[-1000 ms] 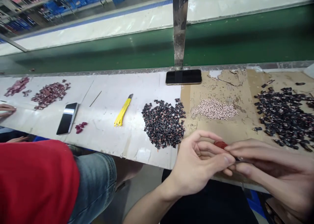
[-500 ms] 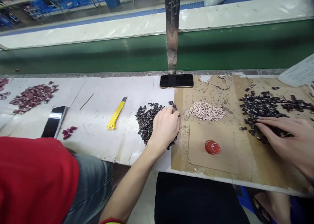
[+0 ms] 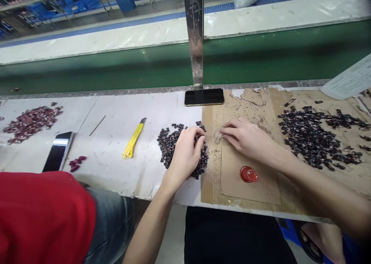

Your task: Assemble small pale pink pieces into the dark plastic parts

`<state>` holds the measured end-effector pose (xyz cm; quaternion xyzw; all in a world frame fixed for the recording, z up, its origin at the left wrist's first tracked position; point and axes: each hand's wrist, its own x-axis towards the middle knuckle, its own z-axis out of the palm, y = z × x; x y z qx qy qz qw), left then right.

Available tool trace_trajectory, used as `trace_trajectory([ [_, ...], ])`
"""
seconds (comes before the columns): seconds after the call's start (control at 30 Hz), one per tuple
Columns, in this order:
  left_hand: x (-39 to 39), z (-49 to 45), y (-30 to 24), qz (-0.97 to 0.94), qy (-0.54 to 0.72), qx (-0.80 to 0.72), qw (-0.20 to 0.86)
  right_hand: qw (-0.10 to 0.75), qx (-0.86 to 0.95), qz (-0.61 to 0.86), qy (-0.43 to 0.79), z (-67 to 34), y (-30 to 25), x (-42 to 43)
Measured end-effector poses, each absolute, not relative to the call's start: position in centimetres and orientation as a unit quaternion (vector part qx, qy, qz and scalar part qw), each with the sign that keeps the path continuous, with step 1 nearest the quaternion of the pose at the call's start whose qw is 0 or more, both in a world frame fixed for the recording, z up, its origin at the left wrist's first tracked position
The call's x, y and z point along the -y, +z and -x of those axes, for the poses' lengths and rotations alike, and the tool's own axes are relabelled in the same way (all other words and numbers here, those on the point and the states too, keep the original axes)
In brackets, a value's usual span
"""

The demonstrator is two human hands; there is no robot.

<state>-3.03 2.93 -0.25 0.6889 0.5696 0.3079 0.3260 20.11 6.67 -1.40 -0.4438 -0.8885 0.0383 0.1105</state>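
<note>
My left hand (image 3: 185, 156) rests curled on a heap of small dark plastic parts (image 3: 171, 146), its fingertips down among them. My right hand (image 3: 246, 138) lies on worn cardboard (image 3: 261, 190), with its fingers over small pale parts (image 3: 222, 132). Most of that pale heap is hidden under the hand. Whether either hand grips parts is hidden. Below my right hand sits a round red lid (image 3: 248, 174). A wider spread of dark parts (image 3: 313, 136) lies to the right, apart from both hands.
On the white bench are a yellow utility knife (image 3: 132, 142), several maroon parts (image 3: 75, 163), a maroon heap (image 3: 31, 123) and a phone (image 3: 58, 152). Another phone (image 3: 204, 97) stands by a metal upright (image 3: 194, 36) before a green conveyor belt (image 3: 174, 67). A person in a red shirt (image 3: 43, 217) sits at left.
My right hand has moved left, from the wide dark spread onto the pale heap. My left hand stays on the middle dark heap. The view has shifted slightly.
</note>
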Motion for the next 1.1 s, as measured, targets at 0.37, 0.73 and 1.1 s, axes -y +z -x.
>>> trace_trajectory([
  [0.37, 0.0, 2.3, 1.5, -0.295, 0.514, -0.414, 0.691, 0.158, 0.868, 0.468, 0.046, -20.5, -1.7, -6.8],
  [0.73, 3.1, -1.6, 2.6, -0.417, 0.512, -0.447, 0.603, 0.436, 0.498, 0.549, 0.51, -24.3, 1.8, -0.1],
  [1.1, 3.4, -3.4, 1.4, -0.763, 0.468, -0.381, 0.232, 0.42, 0.604, 0.538, 0.413, -23.2, 4.2, 3.7],
])
